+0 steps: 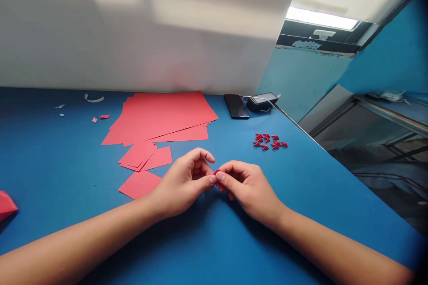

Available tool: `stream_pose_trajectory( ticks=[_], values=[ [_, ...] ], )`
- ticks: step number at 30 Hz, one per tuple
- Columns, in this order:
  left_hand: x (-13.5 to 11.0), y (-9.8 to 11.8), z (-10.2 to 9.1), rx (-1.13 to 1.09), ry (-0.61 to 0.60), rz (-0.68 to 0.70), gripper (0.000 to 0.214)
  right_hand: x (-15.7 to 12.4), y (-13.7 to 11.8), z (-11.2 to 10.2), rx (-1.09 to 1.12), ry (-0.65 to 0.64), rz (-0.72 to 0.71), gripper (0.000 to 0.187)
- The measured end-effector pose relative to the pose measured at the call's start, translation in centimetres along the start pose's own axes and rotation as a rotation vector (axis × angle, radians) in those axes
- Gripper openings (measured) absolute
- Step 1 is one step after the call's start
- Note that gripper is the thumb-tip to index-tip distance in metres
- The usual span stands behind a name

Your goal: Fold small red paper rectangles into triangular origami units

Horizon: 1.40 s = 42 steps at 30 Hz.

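A: Step in hand?
B: Folding or creasing, probably; small red piece [218, 184] pinched by fingertips of left hand [185, 182] and right hand [252, 187], at clock centre; folded red pieces [267, 140] laid at 2 o'clock
A: Next move?
B: Firm, even pinch seems called for
A: Hidden?
B: Piece mostly covered by the grip, folds unreadable; red object [6, 205] at 9 o'clock cut off by frame edge
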State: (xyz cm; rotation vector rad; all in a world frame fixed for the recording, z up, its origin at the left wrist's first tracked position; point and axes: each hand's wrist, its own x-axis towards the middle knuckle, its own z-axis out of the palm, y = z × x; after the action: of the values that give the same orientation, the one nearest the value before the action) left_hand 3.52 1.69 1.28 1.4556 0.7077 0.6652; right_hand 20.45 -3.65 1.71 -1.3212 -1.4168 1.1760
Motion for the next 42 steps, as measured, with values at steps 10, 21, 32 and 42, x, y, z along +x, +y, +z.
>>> stream_pose_trajectory(
  ticks=[10, 21, 32, 42],
  values=[
    [-0.1, -0.7, -0.1, 0.176, 0.01, 0.109, 0.016, 0.1, 0.4, 0.0, -0.023, -0.017, -0.018, 0.019],
    [-0.5, -0.6, 0.2, 0.427, 0.053, 0.201, 0.012, 0.0, 0.2, 0.0, -0.218, 0.028, -0.001, 0.019],
    [-0.3, 0.2, 0.4, 0.187, 0.094, -0.03, 0.008, 0.4, -0.3, -0.3, -0.214, 0.007, 0.038, 0.017],
    [-0.4, 0.1, 0.5, 0.193, 0.125, -0.297, 0.014, 0.7, -0.3, -0.6, -0.318, -0.074, 0.113, 0.021]
  ],
)
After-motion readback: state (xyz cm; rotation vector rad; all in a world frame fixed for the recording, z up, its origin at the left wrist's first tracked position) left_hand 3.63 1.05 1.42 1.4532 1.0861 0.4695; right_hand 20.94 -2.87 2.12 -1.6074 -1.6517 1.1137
